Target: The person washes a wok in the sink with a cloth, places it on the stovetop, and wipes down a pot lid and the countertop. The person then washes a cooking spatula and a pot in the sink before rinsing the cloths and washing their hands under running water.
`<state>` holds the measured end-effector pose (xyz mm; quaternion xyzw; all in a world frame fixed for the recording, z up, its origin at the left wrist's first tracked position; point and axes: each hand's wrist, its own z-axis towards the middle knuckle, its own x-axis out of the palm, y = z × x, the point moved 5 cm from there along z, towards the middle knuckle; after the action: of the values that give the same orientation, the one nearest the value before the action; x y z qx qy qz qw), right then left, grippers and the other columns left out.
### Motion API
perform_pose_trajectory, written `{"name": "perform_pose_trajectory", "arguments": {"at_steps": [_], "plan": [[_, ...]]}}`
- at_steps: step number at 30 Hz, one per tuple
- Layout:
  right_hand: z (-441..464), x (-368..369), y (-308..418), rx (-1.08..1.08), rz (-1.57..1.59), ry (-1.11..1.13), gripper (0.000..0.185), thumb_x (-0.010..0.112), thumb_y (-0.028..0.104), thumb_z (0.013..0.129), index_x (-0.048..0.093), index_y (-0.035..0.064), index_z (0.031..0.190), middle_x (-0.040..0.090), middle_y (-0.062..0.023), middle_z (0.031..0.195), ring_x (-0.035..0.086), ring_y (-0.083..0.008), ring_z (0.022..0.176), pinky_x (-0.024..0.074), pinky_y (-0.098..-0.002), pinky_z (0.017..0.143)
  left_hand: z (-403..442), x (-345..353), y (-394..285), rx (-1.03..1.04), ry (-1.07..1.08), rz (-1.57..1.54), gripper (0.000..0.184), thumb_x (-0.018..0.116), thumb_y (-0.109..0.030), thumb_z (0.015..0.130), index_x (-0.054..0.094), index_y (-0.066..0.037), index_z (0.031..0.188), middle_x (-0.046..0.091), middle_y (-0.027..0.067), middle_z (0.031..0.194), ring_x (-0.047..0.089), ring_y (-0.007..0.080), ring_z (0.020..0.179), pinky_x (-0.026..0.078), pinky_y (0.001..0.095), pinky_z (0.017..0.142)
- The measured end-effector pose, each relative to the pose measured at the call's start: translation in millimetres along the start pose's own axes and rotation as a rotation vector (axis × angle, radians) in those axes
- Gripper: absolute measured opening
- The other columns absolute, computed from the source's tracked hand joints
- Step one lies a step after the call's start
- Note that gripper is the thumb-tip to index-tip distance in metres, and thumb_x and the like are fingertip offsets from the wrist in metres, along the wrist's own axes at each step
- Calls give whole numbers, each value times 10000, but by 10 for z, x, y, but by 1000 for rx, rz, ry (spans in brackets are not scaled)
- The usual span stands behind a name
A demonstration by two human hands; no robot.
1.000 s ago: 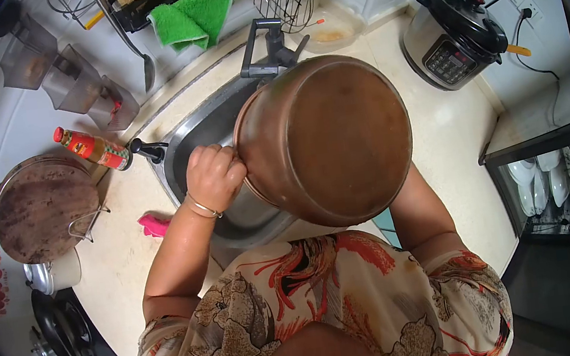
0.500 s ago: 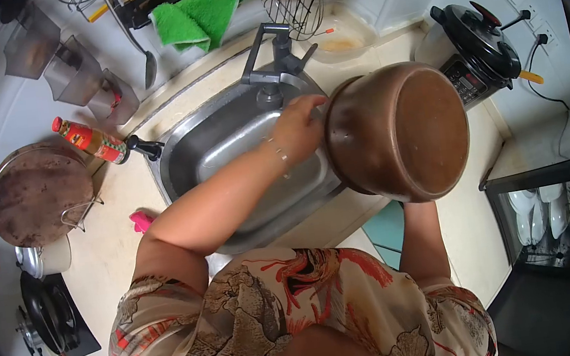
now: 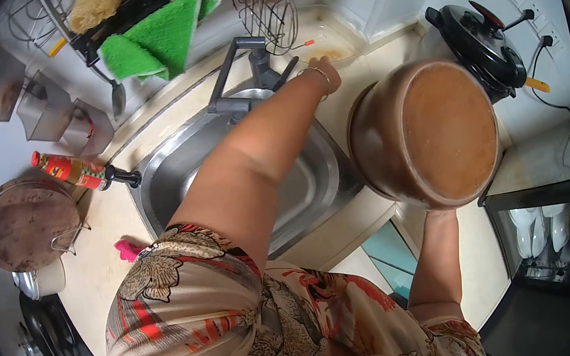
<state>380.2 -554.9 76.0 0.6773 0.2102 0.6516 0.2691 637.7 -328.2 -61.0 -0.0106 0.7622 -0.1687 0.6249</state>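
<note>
A large brown round pot (image 3: 450,133) is tilted on its side over the right edge of the sink, its flat base turned toward me. My right hand (image 3: 439,216) holds it from the near side; its fingers are hidden by the pot. My left hand (image 3: 329,76), with a thin bracelet at the wrist, reaches across the sink toward the back counter, apart from the pot. Its fingers are mostly hidden, pointing away. Below that arm is the steel sink (image 3: 332,158) with its dark grey faucet (image 3: 223,89).
At the right back stands a black electric cooker (image 3: 479,47). A wire rack (image 3: 268,9) and a green cloth (image 3: 165,40) are at the back. On the left lie a red-labelled sauce bottle (image 3: 74,170), a round brown board (image 3: 31,223) and a pink cloth (image 3: 128,250).
My left hand has left the pot's rim and stretched forward past the sink. The pot has shifted slightly right in view, still held by my right hand. The head view has also shifted.
</note>
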Motion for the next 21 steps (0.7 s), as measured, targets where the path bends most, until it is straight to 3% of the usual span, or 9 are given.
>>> {"name": "perform_pose_trajectory", "arguments": {"at_steps": [1, 5, 8, 11, 12, 17, 19, 20, 21], "plan": [[1, -37, 25, -13, 3, -17, 484, 497, 357, 868, 458, 24, 1218, 517, -145, 1211, 548, -267, 1048, 470, -378, 896, 73, 101, -3, 41, 39, 79, 458, 474, -123, 774, 448, -18, 1219, 391, 220, 1275, 428, 367, 1173, 375, 402, 963], [25, -44, 101, -53, 15, -64, 486, 500, 358, 867, 458, 24, 1218, 517, -145, 1211, 551, -266, 1045, 471, -376, 895, -946, -677, -597, 144, 157, 130, 507, 494, -119, 763, 415, -42, 1258, 384, 217, 1287, 416, 374, 1181, 353, 414, 978], [121, 63, 132, -38, -67, -301, 421, 508, 294, 871, 470, 44, 1209, 529, -124, 1193, 549, -255, 1041, 488, -373, 874, -1177, -656, -770, 274, 243, 160, 476, 526, -133, 739, 472, 6, 1192, 408, 224, 1278, 452, 340, 1149, 362, 370, 977], [316, -100, 109, -3, -147, -387, 429, 474, 306, 884, 448, 44, 1222, 506, -118, 1208, 522, -277, 1072, 478, -439, 876, -1334, -569, -752, 315, 101, -30, 489, 534, -134, 740, 455, 6, 1202, 394, 225, 1289, 448, 344, 1151, 363, 369, 977], [384, -139, 97, -5, -128, -402, 381, 482, 244, 878, 469, 25, 1189, 531, -117, 1173, 539, -270, 1042, 478, -444, 868, -1385, -522, -743, 329, 53, -93, 493, 536, -134, 740, 449, 7, 1205, 389, 225, 1292, 447, 345, 1151, 364, 369, 977], [628, 72, -26, 6, -170, -552, 325, 438, 204, 887, 491, 40, 1163, 528, -116, 1188, 545, -264, 1043, 468, -439, 882, -1690, -334, -670, 403, -182, -394, 517, 549, -136, 741, 420, 7, 1221, 366, 227, 1310, 441, 352, 1155, 365, 367, 978], [790, 28, -96, 22, -134, -492, 342, 366, 237, 919, 486, 62, 1187, 510, -98, 1225, 522, -256, 1087, 434, -432, 926, -1891, -325, -674, 418, -226, -456, 522, 552, -136, 741, 414, 7, 1224, 361, 227, 1314, 440, 353, 1155, 366, 367, 978], [762, 144, -120, 24, -174, -557, 387, 276, 269, 947, 474, 68, 1211, 490, -78, 1259, 492, -248, 1129, 391, -428, 968, -2028, -363, -641, 345, -216, -505, 508, 567, -146, 743, 429, 0, 1210, 350, 224, 1320, 423, 354, 1170, 353, 367, 989], [805, 170, -149, 25, -175, -557, 387, 276, 269, 947, 474, 68, 1211, 490, -78, 1259, 492, -248, 1129, 391, -428, 968, -2157, -380, -596, 272, -207, -554, 493, 582, -155, 746, 443, -7, 1195, 339, 220, 1327, 405, 354, 1184, 341, 367, 1000]]}}
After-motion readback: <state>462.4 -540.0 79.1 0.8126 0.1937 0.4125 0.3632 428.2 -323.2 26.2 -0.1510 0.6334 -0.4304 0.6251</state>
